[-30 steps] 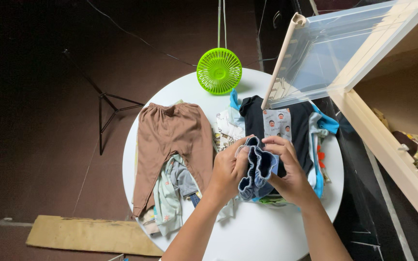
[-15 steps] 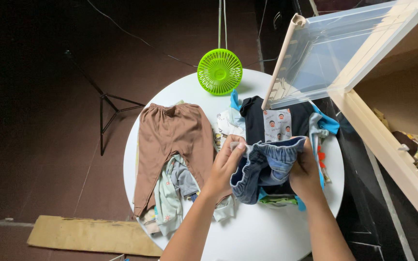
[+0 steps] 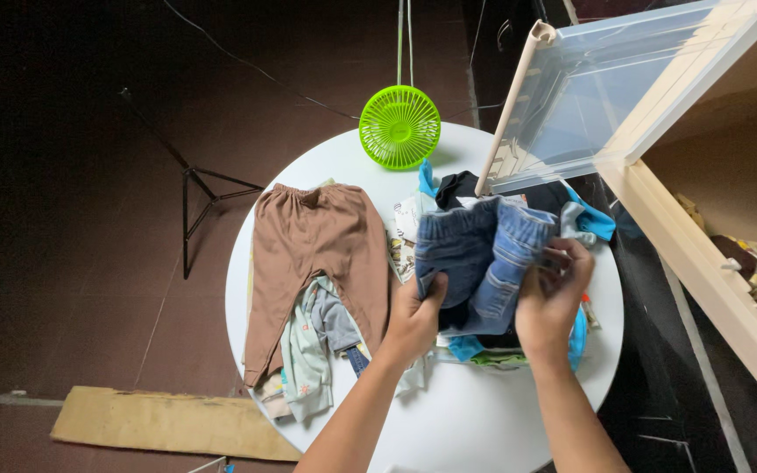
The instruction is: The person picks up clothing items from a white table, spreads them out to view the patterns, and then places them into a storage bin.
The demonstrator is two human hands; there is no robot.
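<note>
Left hand (image 3: 416, 317) and right hand (image 3: 550, 296) both gripped denim shorts (image 3: 477, 256) over round white tabletop (image 3: 475, 420); brown pants (image 3: 308, 254) at 9 o'clock.

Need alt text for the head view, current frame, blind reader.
Seen from above, the left hand and right hand hold up small blue denim shorts over a pile of children's clothes on a round white table. Brown pants lie flat at left; a green fan sits at the far edge.
</note>
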